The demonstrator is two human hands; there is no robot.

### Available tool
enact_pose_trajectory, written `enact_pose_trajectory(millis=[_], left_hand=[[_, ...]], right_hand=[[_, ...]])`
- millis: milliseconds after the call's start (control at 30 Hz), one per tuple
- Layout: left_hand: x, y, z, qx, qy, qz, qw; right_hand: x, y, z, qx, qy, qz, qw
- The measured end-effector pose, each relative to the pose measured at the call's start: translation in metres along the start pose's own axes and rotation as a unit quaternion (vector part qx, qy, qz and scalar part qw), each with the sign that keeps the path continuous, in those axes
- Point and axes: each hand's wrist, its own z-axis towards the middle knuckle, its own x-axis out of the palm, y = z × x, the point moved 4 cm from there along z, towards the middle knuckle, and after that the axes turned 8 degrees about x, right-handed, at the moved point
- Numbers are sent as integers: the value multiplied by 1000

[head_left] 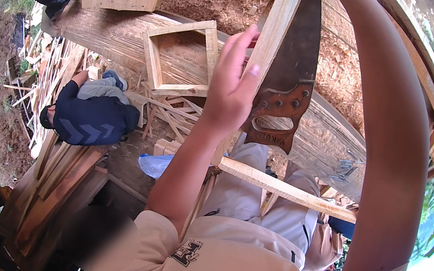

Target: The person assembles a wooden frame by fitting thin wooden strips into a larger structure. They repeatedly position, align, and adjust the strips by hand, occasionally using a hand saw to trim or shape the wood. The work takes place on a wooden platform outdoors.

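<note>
Cream short-sleeved shirt [220,265] with dark emblem, pale grey trousers [252,197].

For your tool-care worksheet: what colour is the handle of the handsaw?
Rusty reddish-brown, below a dark grey blade; the handsaw handle shows best in the head view.

Your right hand is cut off by the top edge, so no telling its grip. The saw [287,84] blade runs out there too, and the wooden strip [270,37] hides its front edge.

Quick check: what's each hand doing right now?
Left hand: open, fingers against the wooden slat.
Right hand: out of view, only the raised arm shows.
</note>
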Motion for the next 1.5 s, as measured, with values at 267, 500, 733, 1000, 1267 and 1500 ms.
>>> enact_pose_trajectory(millis=[267,500,733,1000,1267,1500], left_hand=[[-30,0,-14,-115,-155,-186,963],[-6,4,-6,-78,-102,-129,983],[-1,-8,17,-67,-113,-130,983],[-3,7,1,-95,-109,-159,977],[-2,8,-17,-111,-115,-193,968],[3,13,-38,-141,-130,-231,954]], right_hand=[[-4,1,-2,20,7,37,999],[-6,5,-3,5,18,-16,1000],[-9,4,-4,12,-7,-10,1000],[-6,5,-2,-10,4,24,1000],[7,1,-1,-46,37,-78,995],[6,-3,-1,-20,14,-5,1000]])
